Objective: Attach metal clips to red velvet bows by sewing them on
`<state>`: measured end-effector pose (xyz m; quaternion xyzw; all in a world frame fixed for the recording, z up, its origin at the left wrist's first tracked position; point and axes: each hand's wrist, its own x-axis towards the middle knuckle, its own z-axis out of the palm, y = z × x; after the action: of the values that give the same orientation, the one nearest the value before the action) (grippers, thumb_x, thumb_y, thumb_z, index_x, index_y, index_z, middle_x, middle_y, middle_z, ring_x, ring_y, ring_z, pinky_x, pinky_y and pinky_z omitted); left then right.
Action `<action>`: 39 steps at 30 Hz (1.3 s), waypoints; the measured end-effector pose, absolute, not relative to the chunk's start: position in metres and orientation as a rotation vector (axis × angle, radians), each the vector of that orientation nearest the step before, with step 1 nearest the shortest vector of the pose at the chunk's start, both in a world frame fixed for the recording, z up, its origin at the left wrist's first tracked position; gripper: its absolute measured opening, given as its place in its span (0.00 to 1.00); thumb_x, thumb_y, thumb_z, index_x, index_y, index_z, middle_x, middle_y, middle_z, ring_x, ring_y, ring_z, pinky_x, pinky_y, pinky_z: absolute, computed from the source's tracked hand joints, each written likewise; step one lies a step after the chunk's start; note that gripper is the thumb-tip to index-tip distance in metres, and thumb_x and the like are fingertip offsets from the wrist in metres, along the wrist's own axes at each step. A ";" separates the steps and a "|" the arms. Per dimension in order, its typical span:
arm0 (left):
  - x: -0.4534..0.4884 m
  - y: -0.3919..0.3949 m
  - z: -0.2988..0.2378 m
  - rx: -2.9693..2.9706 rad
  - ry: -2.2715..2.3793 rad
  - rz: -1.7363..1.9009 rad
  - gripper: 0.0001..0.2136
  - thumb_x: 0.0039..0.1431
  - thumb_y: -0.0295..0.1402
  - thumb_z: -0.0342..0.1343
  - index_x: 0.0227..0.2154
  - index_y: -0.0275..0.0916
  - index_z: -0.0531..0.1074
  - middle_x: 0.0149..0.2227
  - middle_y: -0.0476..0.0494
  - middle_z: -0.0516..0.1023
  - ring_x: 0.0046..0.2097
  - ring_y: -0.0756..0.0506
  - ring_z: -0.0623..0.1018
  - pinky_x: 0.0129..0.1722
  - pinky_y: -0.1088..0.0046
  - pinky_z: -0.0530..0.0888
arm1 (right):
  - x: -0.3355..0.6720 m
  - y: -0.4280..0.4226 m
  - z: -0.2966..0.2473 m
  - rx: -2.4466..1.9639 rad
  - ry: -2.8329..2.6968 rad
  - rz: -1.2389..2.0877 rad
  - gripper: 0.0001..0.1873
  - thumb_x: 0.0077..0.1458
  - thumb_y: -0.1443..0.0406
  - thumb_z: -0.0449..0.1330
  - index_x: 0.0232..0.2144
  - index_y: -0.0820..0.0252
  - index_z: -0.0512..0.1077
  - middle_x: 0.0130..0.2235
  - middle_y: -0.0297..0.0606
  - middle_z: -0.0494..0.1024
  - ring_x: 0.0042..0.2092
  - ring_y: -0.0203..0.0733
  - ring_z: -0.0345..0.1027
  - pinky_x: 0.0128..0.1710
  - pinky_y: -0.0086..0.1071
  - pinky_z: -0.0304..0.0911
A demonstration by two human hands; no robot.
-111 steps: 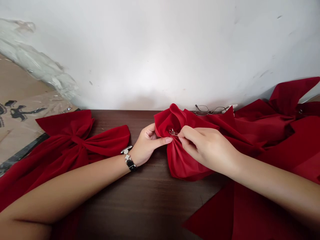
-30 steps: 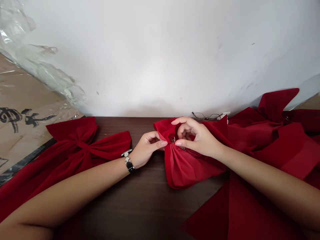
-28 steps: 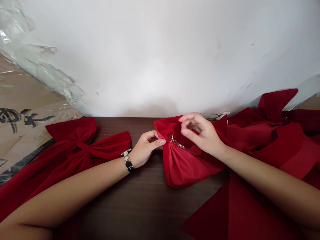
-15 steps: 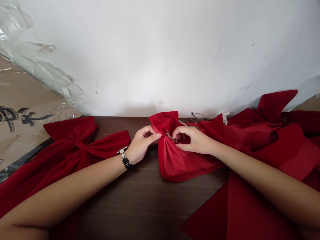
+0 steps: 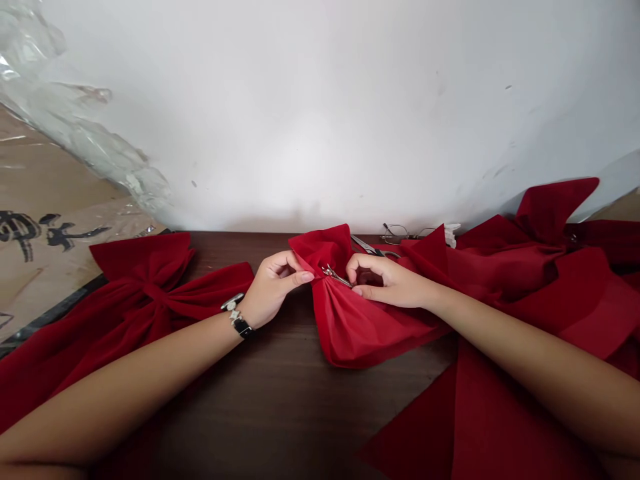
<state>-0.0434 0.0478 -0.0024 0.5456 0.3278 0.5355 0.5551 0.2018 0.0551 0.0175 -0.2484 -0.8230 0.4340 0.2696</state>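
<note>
A red fabric bow (image 5: 350,333), gathered at its middle, lies in front of me with one loop standing toward the wall. My left hand (image 5: 273,283) is closed, pinching the cloth at the left of the gather between thumb and finger. Across the gather runs a small silver metal clip (image 5: 337,275); its exact type is hard to make out. My right hand (image 5: 387,280) is curled, with thumb and forefinger closed at the clip's right end. Fingertip contact there is partly hidden.
A finished red bow (image 5: 160,293) lies at left. Scissors (image 5: 367,247) and eyeglasses (image 5: 397,233) are by the wall. More red fabric (image 5: 525,273) is heaped at right on the dark wooden table (image 5: 280,407). A plastic-wrapped cardboard box (image 5: 45,227) stands at left.
My left hand has shifted slightly left, drawing the top of the bow with it. More of the clip and the scissors now shows. My right hand has barely moved.
</note>
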 end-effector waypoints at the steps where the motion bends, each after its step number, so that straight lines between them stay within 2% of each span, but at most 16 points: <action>1: -0.043 0.046 -0.003 1.289 0.768 1.252 0.14 0.42 0.32 0.71 0.20 0.36 0.69 0.26 0.51 0.76 0.30 0.53 0.73 0.34 0.78 0.70 | 0.201 0.054 0.017 -0.673 -2.221 1.196 0.06 0.59 0.64 0.58 0.36 0.60 0.65 0.37 0.36 0.70 0.35 0.34 0.64 0.35 0.29 0.62; 4: -0.040 0.043 -0.004 1.302 0.773 1.211 0.15 0.40 0.33 0.72 0.20 0.35 0.69 0.25 0.52 0.76 0.29 0.53 0.72 0.33 0.78 0.71 | 0.199 0.053 0.013 -0.682 -2.270 1.134 0.09 0.59 0.63 0.59 0.41 0.60 0.69 0.38 0.38 0.73 0.37 0.36 0.66 0.36 0.30 0.63; 7: -0.039 0.042 -0.004 1.343 0.793 1.179 0.16 0.40 0.34 0.72 0.20 0.35 0.68 0.25 0.51 0.76 0.28 0.52 0.73 0.33 0.76 0.72 | 0.197 0.053 0.010 -0.662 -2.307 1.032 0.06 0.59 0.63 0.60 0.37 0.60 0.71 0.36 0.39 0.74 0.37 0.38 0.67 0.38 0.31 0.63; 16: -0.043 0.050 -0.001 1.347 0.798 1.284 0.13 0.44 0.32 0.70 0.21 0.35 0.70 0.28 0.50 0.77 0.31 0.53 0.74 0.35 0.78 0.72 | 0.197 0.052 0.009 -0.721 -2.176 0.789 0.04 0.60 0.69 0.54 0.31 0.58 0.65 0.33 0.36 0.70 0.35 0.37 0.64 0.37 0.31 0.61; 19: -0.047 0.057 0.008 1.222 0.751 1.322 0.13 0.48 0.33 0.68 0.22 0.36 0.68 0.32 0.50 0.78 0.35 0.52 0.76 0.40 0.75 0.75 | 0.199 0.054 0.005 -0.775 -2.071 0.663 0.05 0.60 0.69 0.53 0.30 0.58 0.63 0.32 0.35 0.68 0.34 0.37 0.62 0.36 0.32 0.60; 22: -0.053 0.063 0.025 1.050 0.702 1.347 0.14 0.51 0.35 0.67 0.24 0.37 0.65 0.39 0.50 0.80 0.43 0.50 0.79 0.46 0.70 0.76 | 0.198 0.054 0.001 -0.832 -2.021 0.552 0.06 0.58 0.70 0.55 0.29 0.58 0.64 0.30 0.35 0.67 0.32 0.36 0.62 0.32 0.30 0.59; 24: -0.056 0.062 0.040 0.998 0.682 1.389 0.14 0.51 0.37 0.66 0.26 0.38 0.65 0.38 0.50 0.80 0.45 0.49 0.79 0.49 0.71 0.75 | 0.196 0.053 -0.002 -0.844 -2.044 0.491 0.06 0.57 0.71 0.56 0.28 0.58 0.64 0.30 0.34 0.68 0.31 0.36 0.62 0.30 0.29 0.58; 25: -0.057 0.061 0.048 0.999 0.678 1.406 0.14 0.52 0.37 0.66 0.26 0.38 0.65 0.34 0.51 0.79 0.43 0.50 0.80 0.48 0.72 0.76 | 0.196 0.052 -0.003 -0.836 -2.065 0.469 0.06 0.57 0.71 0.56 0.29 0.58 0.64 0.30 0.34 0.68 0.31 0.36 0.63 0.30 0.29 0.58; 27: -0.058 0.057 0.063 1.035 0.704 1.385 0.13 0.55 0.37 0.63 0.26 0.38 0.65 0.25 0.55 0.75 0.34 0.52 0.80 0.42 0.74 0.77 | 0.194 0.050 -0.004 -0.800 -2.105 0.440 0.05 0.58 0.71 0.56 0.30 0.58 0.65 0.31 0.35 0.69 0.32 0.36 0.63 0.31 0.29 0.59; 29: -0.059 0.053 0.075 1.076 0.690 1.372 0.14 0.58 0.37 0.61 0.24 0.38 0.63 0.20 0.58 0.70 0.23 0.56 0.74 0.34 0.78 0.77 | 0.193 0.049 -0.004 -0.769 -2.123 0.414 0.04 0.59 0.70 0.56 0.31 0.58 0.66 0.31 0.35 0.69 0.33 0.36 0.64 0.33 0.30 0.61; 31: -0.062 0.050 0.083 1.098 0.666 1.379 0.14 0.57 0.37 0.62 0.24 0.38 0.62 0.17 0.60 0.66 0.16 0.59 0.64 0.21 0.85 0.70 | 0.193 0.049 -0.005 -0.775 -2.119 0.380 0.05 0.59 0.70 0.55 0.31 0.58 0.65 0.31 0.35 0.69 0.33 0.36 0.64 0.33 0.30 0.61; 33: -0.063 0.045 0.087 1.126 0.629 1.328 0.15 0.54 0.37 0.64 0.24 0.39 0.63 0.14 0.61 0.62 0.13 0.59 0.56 0.15 0.86 0.60 | 0.192 0.049 -0.006 -0.804 -2.106 0.351 0.06 0.59 0.70 0.55 0.29 0.58 0.65 0.29 0.34 0.68 0.31 0.36 0.63 0.31 0.29 0.60; 36: -0.061 0.030 0.086 1.262 0.551 0.959 0.15 0.53 0.38 0.65 0.24 0.38 0.65 0.11 0.61 0.60 0.13 0.59 0.55 0.15 0.85 0.56 | 0.192 0.050 -0.008 -0.831 -2.101 0.338 0.06 0.58 0.71 0.56 0.29 0.59 0.65 0.29 0.34 0.67 0.30 0.35 0.62 0.30 0.29 0.59; 37: -0.057 0.023 0.084 1.322 0.526 0.758 0.14 0.53 0.38 0.65 0.24 0.37 0.66 0.12 0.59 0.62 0.13 0.59 0.56 0.14 0.85 0.55 | 0.193 0.051 -0.008 -0.831 -2.105 0.345 0.06 0.58 0.70 0.56 0.29 0.59 0.65 0.29 0.34 0.68 0.30 0.36 0.62 0.30 0.29 0.59; 39: -0.048 0.006 0.079 1.324 0.511 0.286 0.14 0.53 0.38 0.65 0.24 0.37 0.66 0.15 0.54 0.68 0.15 0.57 0.63 0.15 0.83 0.59 | 0.193 0.051 -0.009 -0.830 -2.118 0.366 0.05 0.59 0.70 0.56 0.30 0.59 0.66 0.29 0.34 0.68 0.31 0.36 0.62 0.31 0.29 0.60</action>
<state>-0.0481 0.0064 0.0790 0.6056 0.2336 0.1308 0.7494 0.1929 0.0510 -0.0094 -0.3291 -0.8398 0.1450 0.4067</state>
